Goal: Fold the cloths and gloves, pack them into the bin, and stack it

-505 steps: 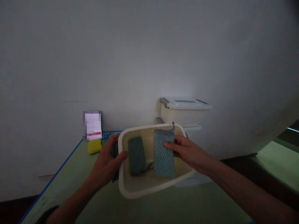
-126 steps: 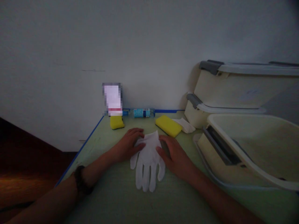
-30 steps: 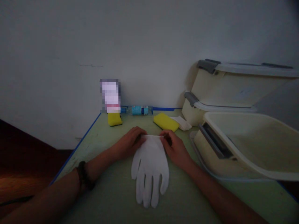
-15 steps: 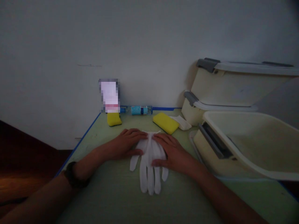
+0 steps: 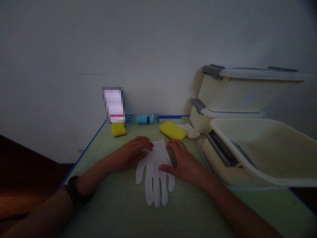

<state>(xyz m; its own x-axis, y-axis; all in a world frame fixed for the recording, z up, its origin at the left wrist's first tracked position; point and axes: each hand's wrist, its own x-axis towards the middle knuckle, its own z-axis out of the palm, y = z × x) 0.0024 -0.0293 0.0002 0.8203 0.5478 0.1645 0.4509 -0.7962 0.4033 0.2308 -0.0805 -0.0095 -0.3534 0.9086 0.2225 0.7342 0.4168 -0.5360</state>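
A white glove (image 5: pixel 156 168) lies flat on the table, its fingers pointing toward me and its cuff at the far end. My left hand (image 5: pixel 132 152) rests at the glove's left edge near the cuff, fingertips on the fabric and the thumb just below them. On the other side, my right hand (image 5: pixel 184 160) is open, with its thumb over the glove's palm and its curved fingers beside the cuff's right edge. Neither hand lifts the glove. A dark band (image 5: pixel 76 191) circles my left wrist.
Behind the glove are a yellow sponge (image 5: pixel 173 130), a folded white cloth (image 5: pixel 189 130) and a second yellow sponge (image 5: pixel 119 129). A clear bottle (image 5: pixel 146 119) lies along the wall beside a blurred upright screen (image 5: pixel 114 104). An open cream bin (image 5: pixel 210 158) and stacked lidded boxes (image 5: pixel 230 96) stand right.
My hands have drawn apart from the middle of the glove toward its sides, uncovering the cuff. The crease down its centre looks flatter, and the view has shifted slightly.
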